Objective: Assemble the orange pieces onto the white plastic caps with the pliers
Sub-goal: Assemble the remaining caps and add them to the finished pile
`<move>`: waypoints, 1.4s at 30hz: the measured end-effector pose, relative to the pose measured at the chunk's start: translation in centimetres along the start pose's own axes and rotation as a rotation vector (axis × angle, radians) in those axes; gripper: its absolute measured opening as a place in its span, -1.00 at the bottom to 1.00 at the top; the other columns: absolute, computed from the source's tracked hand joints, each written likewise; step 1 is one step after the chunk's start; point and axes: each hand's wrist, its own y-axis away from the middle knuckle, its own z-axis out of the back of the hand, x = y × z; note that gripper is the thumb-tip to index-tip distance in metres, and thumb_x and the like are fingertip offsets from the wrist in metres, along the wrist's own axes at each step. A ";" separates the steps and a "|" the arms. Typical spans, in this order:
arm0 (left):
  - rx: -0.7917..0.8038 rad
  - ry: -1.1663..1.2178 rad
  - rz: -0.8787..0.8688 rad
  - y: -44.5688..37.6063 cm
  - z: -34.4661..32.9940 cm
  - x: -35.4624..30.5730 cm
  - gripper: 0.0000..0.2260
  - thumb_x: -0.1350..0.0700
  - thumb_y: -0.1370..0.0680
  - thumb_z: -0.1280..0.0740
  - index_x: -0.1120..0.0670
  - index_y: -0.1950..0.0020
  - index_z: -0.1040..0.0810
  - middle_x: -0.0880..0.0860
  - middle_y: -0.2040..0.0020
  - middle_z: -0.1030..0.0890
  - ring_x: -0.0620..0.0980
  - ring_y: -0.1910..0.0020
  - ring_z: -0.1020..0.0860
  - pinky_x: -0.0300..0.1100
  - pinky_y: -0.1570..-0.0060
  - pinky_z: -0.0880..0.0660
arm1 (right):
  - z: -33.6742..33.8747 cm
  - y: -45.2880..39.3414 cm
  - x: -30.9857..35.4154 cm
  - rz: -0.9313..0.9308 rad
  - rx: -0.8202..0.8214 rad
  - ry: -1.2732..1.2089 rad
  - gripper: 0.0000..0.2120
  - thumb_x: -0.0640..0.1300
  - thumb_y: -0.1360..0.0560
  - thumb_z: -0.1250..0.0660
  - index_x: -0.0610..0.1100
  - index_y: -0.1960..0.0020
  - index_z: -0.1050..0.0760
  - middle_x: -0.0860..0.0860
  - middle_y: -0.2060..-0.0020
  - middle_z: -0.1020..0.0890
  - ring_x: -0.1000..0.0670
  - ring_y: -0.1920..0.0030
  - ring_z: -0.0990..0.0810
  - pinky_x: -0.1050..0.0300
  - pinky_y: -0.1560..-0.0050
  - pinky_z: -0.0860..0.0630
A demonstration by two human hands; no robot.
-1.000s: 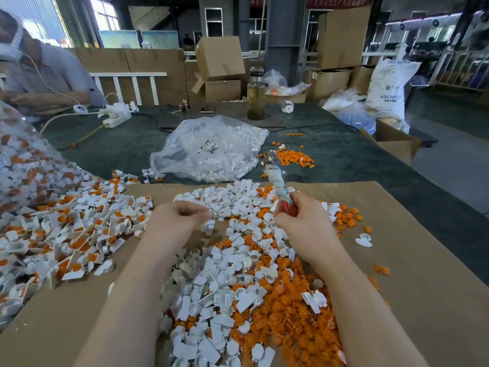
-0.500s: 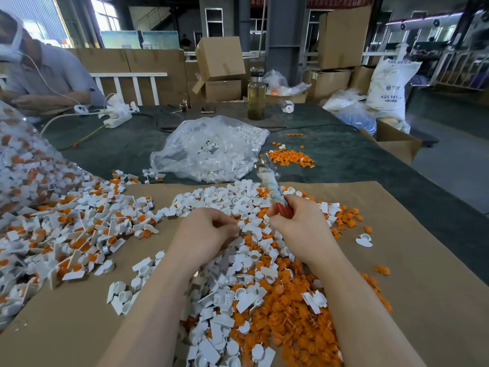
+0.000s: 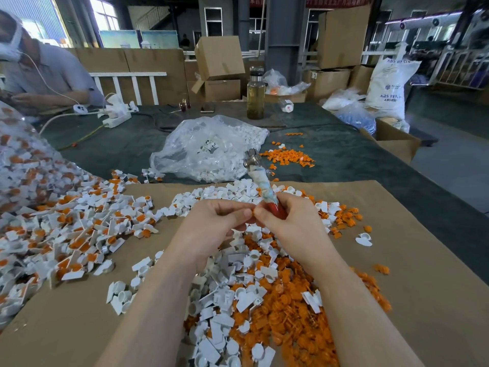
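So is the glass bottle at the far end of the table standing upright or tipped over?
Upright. The glass bottle stands on its base on the table, cap on top, its yellowish liquid level reaching nearly up to the neck.

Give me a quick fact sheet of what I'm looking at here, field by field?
Setting: workshop table under brown paper
Right hand: grips the pliers by the red handle, metal head pointing away
Left hand: fingers curled, fingertips meeting the right hand's; what it pinches is hidden
Loose parts: mixed white caps and orange pieces beneath the hands
Finished pile: caps with orange inserts, at left
Bag of white caps: behind
Bottle: far edge
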 end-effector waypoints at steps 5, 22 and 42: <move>-0.184 -0.179 -0.059 -0.6 0.1 0.8 -0.89 0.08 -0.59 -0.37 -0.11 0.05 -0.67 -0.12 0.20 -0.71 -0.27 0.24 -0.62 -0.34 0.27 -0.48 | -0.5 0.0 0.0 -0.001 -0.037 0.057 -0.81 0.04 -0.54 -0.34 -0.04 0.18 -0.54 0.03 0.33 -0.62 0.08 0.32 -0.55 0.06 0.27 -0.51; -0.236 -0.986 -0.031 -1.3 -0.7 3.6 -0.73 -0.19 -0.55 -0.35 -0.03 -0.09 -0.54 -0.01 -0.03 -0.54 -0.05 0.13 -0.47 -0.18 0.18 -0.40 | -0.8 -0.1 -0.5 0.003 -0.062 0.094 -0.74 0.00 -0.54 -0.33 0.04 0.30 -0.38 0.13 0.46 -0.42 0.14 0.43 -0.38 0.22 0.36 -0.29; -0.226 -0.445 0.030 -1.2 -0.7 2.8 -0.79 0.23 -0.45 -0.48 -0.08 0.12 -0.55 -0.05 0.24 -0.61 -0.11 0.32 -0.57 -0.22 0.34 -0.51 | -0.7 -0.1 -0.4 0.024 -0.043 0.082 -0.72 -0.06 -0.54 -0.35 0.13 0.29 -0.35 0.18 0.44 -0.44 0.21 0.39 -0.42 0.26 0.34 -0.26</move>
